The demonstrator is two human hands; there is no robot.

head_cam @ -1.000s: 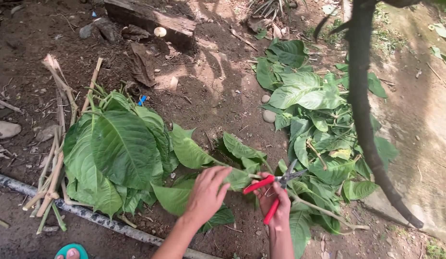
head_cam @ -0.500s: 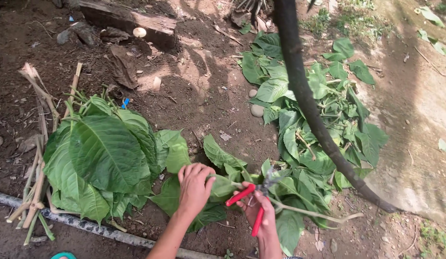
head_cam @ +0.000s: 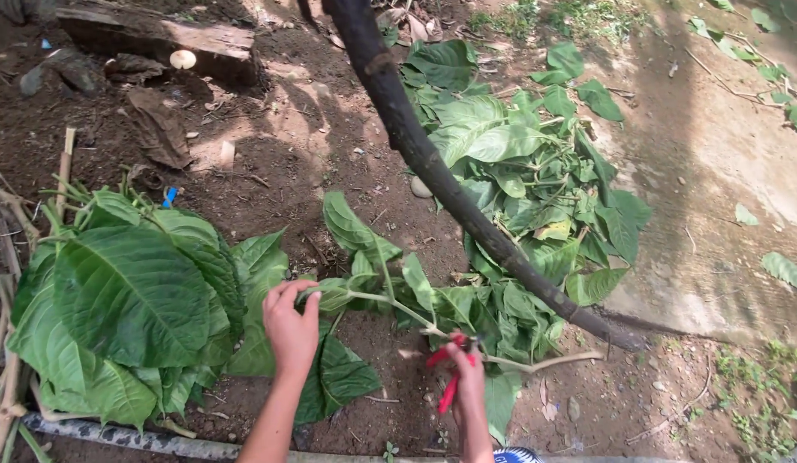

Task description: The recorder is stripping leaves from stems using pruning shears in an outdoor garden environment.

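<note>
Gripping a leafy stem (head_cam: 377,300) near its tip, the left hand (head_cam: 291,330) is closed around the leaves there, fingers curled over the green. The stem runs from that hand across bare soil (head_cam: 330,163) toward the right hand (head_cam: 467,377), with several broad leaves standing up off it between the two hands. The right hand is closed on the red handles of a pair of shears (head_cam: 450,360) — the blades sit at the stem, but whether they bite it or only touch it cannot be told from this view.

To the left lies a stack of large cut leaves (head_cam: 132,300), laid flat and overlapping, just beside the left hand. Stripped stalks (head_cam: 12,343) lie along the far left edge, and a grey pipe (head_cam: 115,433) runs along the ground below the stack. Beyond the right hand a loose heap of leafy branches (head_cam: 535,171) is spread over the ground. A dark branch (head_cam: 433,167) slants across the view in front of that heap — from top centre down to the right. At top left a weathered plank (head_cam: 158,39) rests on the dirt, with a small pale round thing on it.
</note>
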